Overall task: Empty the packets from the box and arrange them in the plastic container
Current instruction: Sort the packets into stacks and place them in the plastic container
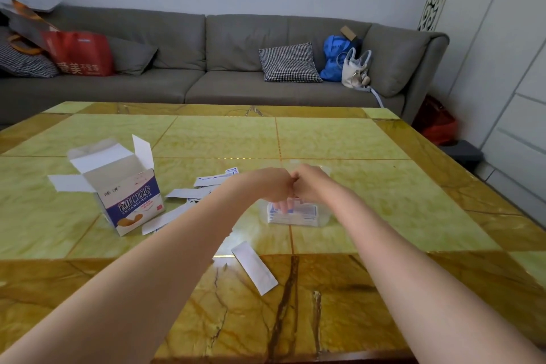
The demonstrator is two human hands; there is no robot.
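Loose packet point(254, 271) nearest; both hands, left hand point(273, 188) and right hand point(310, 185), gripping stacked packets point(295, 214) inside plastic container point(324, 217).

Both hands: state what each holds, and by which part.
Both the left hand and right hand reach into the plastic container onto the packets; grip hidden.

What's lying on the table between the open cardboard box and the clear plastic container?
Head view: loose white packets scattered on the table, partly hidden by the left forearm.

Home living room: long grey fabric sofa point(224, 68) with houndstooth cushion point(289, 62), shopping bags, behind a glossy green-and-amber marble-pattern coffee table point(369, 139).
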